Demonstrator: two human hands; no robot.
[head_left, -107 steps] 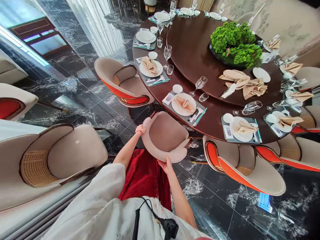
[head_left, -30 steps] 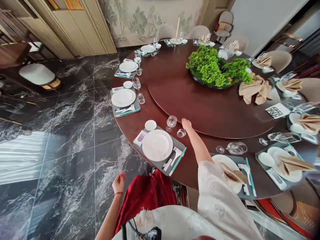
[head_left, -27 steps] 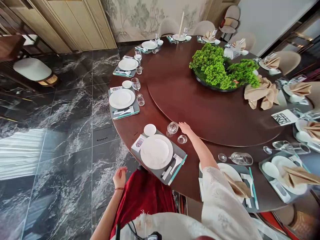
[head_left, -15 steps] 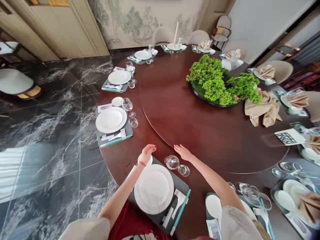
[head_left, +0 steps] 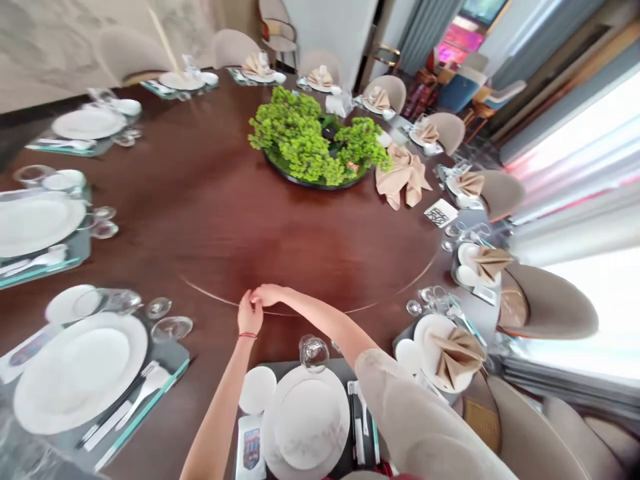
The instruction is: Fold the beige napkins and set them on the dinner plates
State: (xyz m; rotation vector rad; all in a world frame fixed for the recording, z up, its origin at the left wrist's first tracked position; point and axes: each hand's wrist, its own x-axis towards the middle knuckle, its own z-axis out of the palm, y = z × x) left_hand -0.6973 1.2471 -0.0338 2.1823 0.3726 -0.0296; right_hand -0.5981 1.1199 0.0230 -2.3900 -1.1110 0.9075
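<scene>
Over the near rim of the round turntable [head_left: 310,247], my two hands meet at the fingertips. My left hand [head_left: 250,316] points away from me, a thin red band at its wrist, with nothing seen in it. From the right, my right hand [head_left: 271,294] reaches across to it, fingers loosely stretched and partly overlapping the left fingertips. Directly below lies a place setting: a white plate stack [head_left: 306,417], a small white dish [head_left: 257,390], and a wine glass [head_left: 314,353]. Cutlery [head_left: 357,420] rests on the right side of its grey mat, partly hidden by my right sleeve.
A green plant arrangement [head_left: 320,143] stands on the turntable, with crumpled beige napkins [head_left: 403,177] beside it. More settings ring the table, including a plate [head_left: 83,373] on the left and a folded napkin [head_left: 455,357] on the right. Chairs [head_left: 550,300] line the right side.
My view has swung to the right, to the neighbouring place setting. My hands, apart before, have come together until their fingers touch.
</scene>
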